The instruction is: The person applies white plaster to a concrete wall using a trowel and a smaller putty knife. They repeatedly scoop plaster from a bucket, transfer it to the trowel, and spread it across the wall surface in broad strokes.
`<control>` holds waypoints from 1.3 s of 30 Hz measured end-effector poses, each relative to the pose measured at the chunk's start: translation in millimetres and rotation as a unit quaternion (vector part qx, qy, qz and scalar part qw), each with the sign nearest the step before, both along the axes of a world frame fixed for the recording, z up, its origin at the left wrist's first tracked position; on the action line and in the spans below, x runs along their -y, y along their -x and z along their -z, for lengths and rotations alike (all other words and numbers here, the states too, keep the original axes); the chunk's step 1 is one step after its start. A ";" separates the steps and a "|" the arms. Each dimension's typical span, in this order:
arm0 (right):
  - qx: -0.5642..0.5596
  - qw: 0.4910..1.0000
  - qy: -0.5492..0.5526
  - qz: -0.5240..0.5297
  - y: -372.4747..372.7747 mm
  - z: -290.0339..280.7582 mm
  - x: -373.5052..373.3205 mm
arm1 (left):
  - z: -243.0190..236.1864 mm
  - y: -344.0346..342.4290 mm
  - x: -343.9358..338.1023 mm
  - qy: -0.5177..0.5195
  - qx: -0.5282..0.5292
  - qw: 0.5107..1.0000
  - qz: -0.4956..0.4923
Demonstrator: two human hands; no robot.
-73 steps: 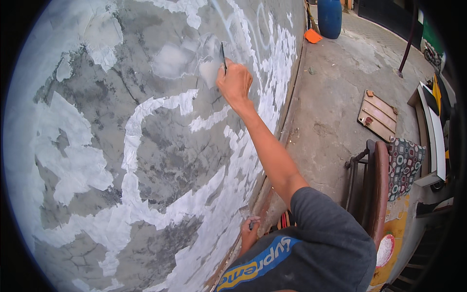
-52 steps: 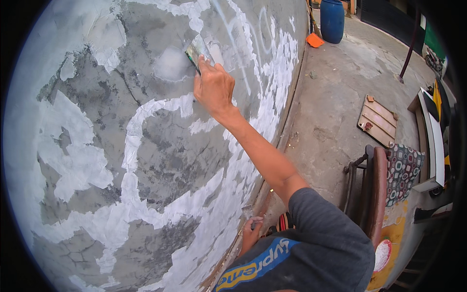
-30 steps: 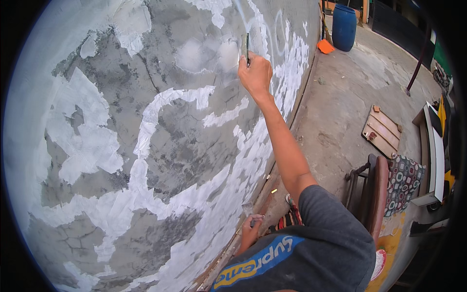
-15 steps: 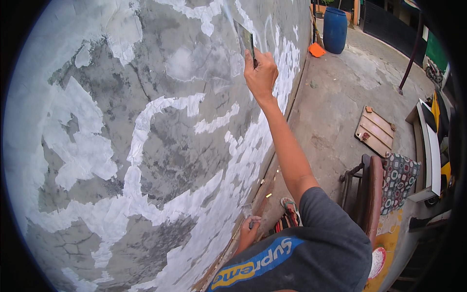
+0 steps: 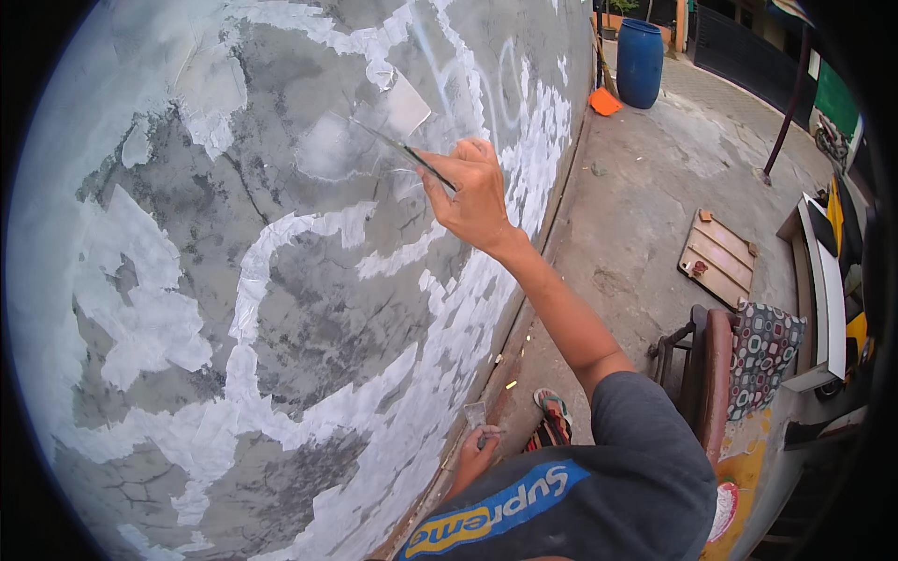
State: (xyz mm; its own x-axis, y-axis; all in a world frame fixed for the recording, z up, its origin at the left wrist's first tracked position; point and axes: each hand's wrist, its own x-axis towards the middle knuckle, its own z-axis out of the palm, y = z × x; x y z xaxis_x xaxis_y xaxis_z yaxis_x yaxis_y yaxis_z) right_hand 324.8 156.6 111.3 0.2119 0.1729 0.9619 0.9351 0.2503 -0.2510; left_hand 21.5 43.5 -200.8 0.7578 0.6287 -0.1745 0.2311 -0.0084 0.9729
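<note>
A grey wall (image 5: 309, 309) with patches of white filler (image 5: 140, 280) fills my left and middle. My right hand (image 5: 470, 192) is raised before its upper part, fingers closed on a thin flat scraper (image 5: 398, 148) seen almost edge-on. Whether the blade touches the wall I cannot tell. Just beyond the scraper lies a smooth pale patch of filler (image 5: 408, 105) with straight edges. Low down beside the foot of the wall, my left hand (image 5: 479, 449) grips a small putty knife (image 5: 475, 414), its blade pointing up and away from me.
A blue barrel (image 5: 641, 64) and an orange dustpan (image 5: 604, 102) stand far right on the concrete floor (image 5: 608, 252). A framed board (image 5: 718, 258) lies there too. Nearer are a brown chair (image 5: 718, 374) with patterned cloth (image 5: 765, 360) and a round container of white material (image 5: 723, 510).
My right hand has moved left and down, and the scraper has swung from steep to slanting left. The smooth pale patch now shows on the wall. My left hand keeps its putty knife.
</note>
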 end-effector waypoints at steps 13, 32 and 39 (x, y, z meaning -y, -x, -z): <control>-0.277 0.952 0.020 0.129 -75.6 -8.0 -60.1 | -22.2 1.6 5.2 0.043 0.009 0.998 -0.047; 0.014 0.999 -0.047 0.017 51.8 -57.7 -31.8 | -9.9 7.8 -1.4 0.001 0.023 1.000 -0.020; -0.214 0.970 -0.116 0.019 -8.1 -26.4 -15.8 | -26.1 0.2 1.0 0.000 0.025 1.000 -0.011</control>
